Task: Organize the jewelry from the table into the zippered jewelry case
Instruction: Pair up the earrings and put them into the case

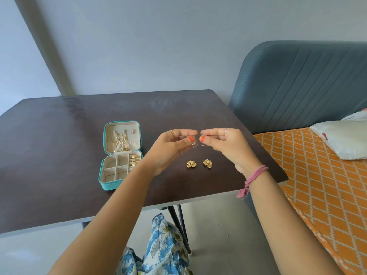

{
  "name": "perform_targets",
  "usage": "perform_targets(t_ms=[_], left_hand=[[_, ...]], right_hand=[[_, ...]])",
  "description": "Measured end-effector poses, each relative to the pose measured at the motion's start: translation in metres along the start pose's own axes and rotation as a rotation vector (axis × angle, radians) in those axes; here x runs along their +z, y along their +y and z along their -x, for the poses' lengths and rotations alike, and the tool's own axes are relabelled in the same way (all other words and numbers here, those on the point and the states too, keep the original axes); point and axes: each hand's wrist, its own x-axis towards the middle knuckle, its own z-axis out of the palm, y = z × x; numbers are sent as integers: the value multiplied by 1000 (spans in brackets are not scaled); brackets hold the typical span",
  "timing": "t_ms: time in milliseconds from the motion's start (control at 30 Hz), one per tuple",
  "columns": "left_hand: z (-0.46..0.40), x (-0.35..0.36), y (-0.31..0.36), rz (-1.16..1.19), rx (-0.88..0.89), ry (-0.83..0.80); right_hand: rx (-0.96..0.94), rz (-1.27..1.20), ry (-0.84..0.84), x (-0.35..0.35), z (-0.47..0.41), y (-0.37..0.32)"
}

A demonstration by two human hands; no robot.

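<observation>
A teal zippered jewelry case lies open on the dark table. Gold dangling earrings hang in its lid, and gold rings sit in the ring rolls of its base. Two gold flower-shaped earrings lie on the table to the right of the case. Above them, my left hand and my right hand meet fingertip to fingertip. Both pinch a small, thin piece of jewelry between thumb and forefinger; its shape is hard to make out.
A bed with an orange patterned sheet, a pale pillow and a blue-grey headboard stands right of the table. The table's near edge runs just in front of my lap.
</observation>
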Motion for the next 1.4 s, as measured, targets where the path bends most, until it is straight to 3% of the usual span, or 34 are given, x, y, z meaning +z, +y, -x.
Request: perform_targets(t_ms=[133,500,733,967,1400], left_hand=[[7,2,4,102,-21,-5],[20,13,5,528,-176,94],[22,17,5,534,-208,240],[23,-8,11,330,-197,266],[20,-62,31,-204,-289,192]], right_hand=[[8,12,-53,7,3,-6],[-37,40,-5,13,7,-10],[-31,0,-60,17,9,-11],[195,-133,-119,13,7,-20],[205,31,-244,31,-8,-15]])
